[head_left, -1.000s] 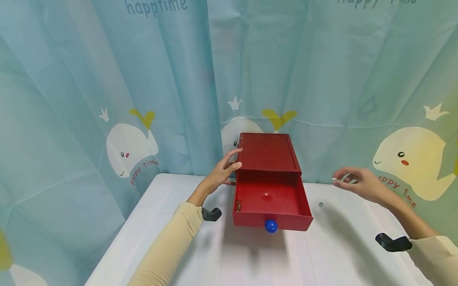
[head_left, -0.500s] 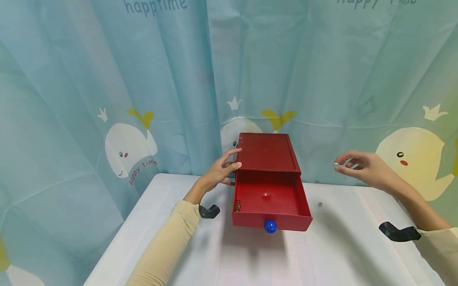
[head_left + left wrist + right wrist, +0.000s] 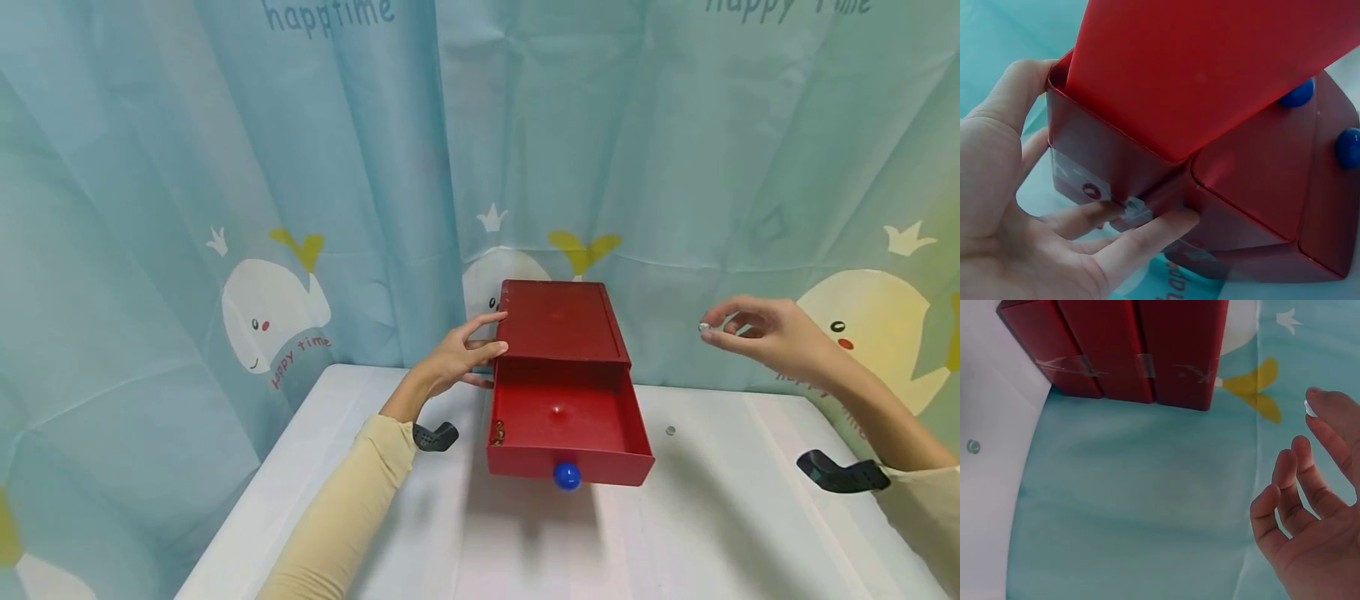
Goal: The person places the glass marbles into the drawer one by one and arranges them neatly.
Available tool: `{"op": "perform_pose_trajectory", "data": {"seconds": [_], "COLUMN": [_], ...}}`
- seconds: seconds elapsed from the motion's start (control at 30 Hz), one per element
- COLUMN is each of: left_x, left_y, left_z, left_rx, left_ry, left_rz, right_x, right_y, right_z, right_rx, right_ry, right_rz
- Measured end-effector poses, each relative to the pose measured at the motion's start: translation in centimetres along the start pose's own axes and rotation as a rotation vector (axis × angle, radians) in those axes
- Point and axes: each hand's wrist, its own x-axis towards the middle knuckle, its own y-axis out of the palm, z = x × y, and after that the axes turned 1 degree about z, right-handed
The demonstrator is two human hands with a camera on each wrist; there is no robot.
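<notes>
A red drawer unit [image 3: 558,321] has its top drawer [image 3: 572,468] pulled out, with a blue knob [image 3: 567,476] on its front. My left hand [image 3: 450,358] rests spread fingertips against the unit's left side and upper edge; in the left wrist view the fingers [image 3: 1147,240] lie fairly straight on the taped side. Off to the right and raised above the table, my right hand [image 3: 780,337] pinches a small whitish piece [image 3: 1310,409] between thumb and index finger, its other fingers loosely bent. Small brass-coloured bits [image 3: 498,432] lie in the drawer's front left corner.
A small round greyish piece [image 3: 671,430] lies on the white table [image 3: 420,542], right of the drawer. Behind the table hangs a light blue curtain [image 3: 360,167] with printed whales. Lower drawers with blue knobs [image 3: 1297,94] show in the left wrist view.
My right hand has risen and shifted slightly right, still pinching the small piece. My left hand and the drawer unit stay in place.
</notes>
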Motion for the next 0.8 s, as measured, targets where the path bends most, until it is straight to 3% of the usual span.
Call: {"op": "perform_pose_trajectory", "data": {"seconds": [0.43, 0.8], "left_x": [0.0, 0.2], "left_y": [0.0, 0.1], "left_z": [0.2, 0.4], "left_rx": [-0.01, -0.023], "left_ry": [0.008, 0.011], "left_rz": [0.003, 0.002], "right_x": [1.2, 3.2], "right_y": [-0.3, -0.1], "right_z": [1.8, 5.0], "right_rx": [0.023, 0.001], "right_ry": [-0.099, -0.176], "right_rz": [0.038, 0.2]}}
